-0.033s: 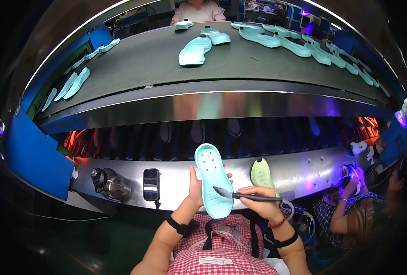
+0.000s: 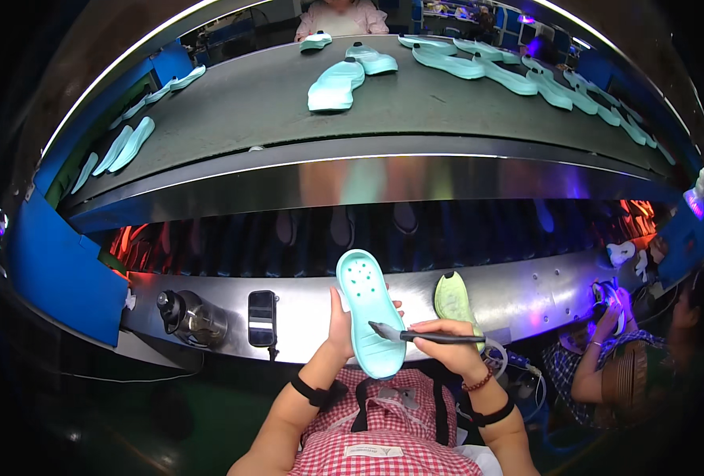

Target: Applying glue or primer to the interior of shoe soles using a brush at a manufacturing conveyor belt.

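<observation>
My left hand (image 2: 339, 324) grips a light turquoise shoe sole (image 2: 361, 279) from beneath and along its left side, its fingertips showing at the right edge. The sole is tilted up, with several small holes in its upper part and ridges across the lower part. In my right hand (image 2: 447, 349) is a brush (image 2: 439, 338) with a black handle, held much like a pen. Its dark tip touches or hovers just over the sole's middle; I cannot tell which. Beside my right hand, a yellow-green sole (image 2: 450, 297) with a black tab lies on the metal ledge.
A bottle (image 2: 193, 319) and a phone (image 2: 262, 317) rest on the metal ledge (image 2: 304, 301) to the left. Beyond it runs a dark belt (image 2: 233, 111) carrying several turquoise soles (image 2: 336, 86). A co-worker's hands (image 2: 612, 311) work at the right; another person (image 2: 342, 20) is across the belt.
</observation>
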### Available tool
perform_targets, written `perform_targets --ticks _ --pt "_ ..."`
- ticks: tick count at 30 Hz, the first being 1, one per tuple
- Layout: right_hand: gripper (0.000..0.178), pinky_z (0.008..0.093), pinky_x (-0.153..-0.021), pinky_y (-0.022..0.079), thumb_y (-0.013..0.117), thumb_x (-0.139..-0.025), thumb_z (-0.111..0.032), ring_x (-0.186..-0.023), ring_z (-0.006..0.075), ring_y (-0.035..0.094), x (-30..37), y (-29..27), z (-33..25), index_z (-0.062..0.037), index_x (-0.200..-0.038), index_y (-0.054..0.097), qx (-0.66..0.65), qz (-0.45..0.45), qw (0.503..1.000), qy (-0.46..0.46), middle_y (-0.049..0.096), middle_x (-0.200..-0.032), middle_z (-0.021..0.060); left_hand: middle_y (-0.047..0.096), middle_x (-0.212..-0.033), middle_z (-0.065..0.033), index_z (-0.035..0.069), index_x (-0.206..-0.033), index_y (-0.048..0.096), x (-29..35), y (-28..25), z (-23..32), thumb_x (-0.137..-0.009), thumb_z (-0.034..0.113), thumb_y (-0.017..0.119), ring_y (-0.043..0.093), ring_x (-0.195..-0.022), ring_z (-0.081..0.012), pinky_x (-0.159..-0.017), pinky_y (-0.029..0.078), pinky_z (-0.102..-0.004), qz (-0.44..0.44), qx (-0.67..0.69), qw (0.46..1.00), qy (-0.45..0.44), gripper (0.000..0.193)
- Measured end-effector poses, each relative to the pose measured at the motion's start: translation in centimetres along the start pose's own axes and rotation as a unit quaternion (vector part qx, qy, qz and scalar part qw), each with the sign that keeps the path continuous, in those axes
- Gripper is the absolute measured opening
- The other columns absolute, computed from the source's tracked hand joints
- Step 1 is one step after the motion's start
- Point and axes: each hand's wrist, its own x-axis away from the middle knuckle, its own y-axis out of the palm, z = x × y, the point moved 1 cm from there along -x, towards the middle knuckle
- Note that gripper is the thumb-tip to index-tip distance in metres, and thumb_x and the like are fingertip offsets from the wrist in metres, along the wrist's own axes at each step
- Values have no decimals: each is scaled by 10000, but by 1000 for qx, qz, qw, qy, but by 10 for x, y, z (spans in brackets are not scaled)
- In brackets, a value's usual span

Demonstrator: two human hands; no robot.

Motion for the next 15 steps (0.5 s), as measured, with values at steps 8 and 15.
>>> perform_targets --ticks 8,15 --pt "196 266 -715 494 646 -704 -9 -781 191 626 -11 14 -3 -2 -897 618 123 -1 974 -188 637 -872 123 521 -1092 -171 44 -1221 388 2 10 -23 -745 750 145 511 -1026 -311 -902 402 -449 107 -11 988 109 886" --pt "175 306 -731 500 644 -690 -42 -805 250 630 18 5 -40 -3 -860 632 157 -209 946 -194 640 -859 130 563 -983 -149 62 -1147 454 16 18 -3 -726 770 148 542 -947 -298 -893 399 -501 33 6 988 149 879"
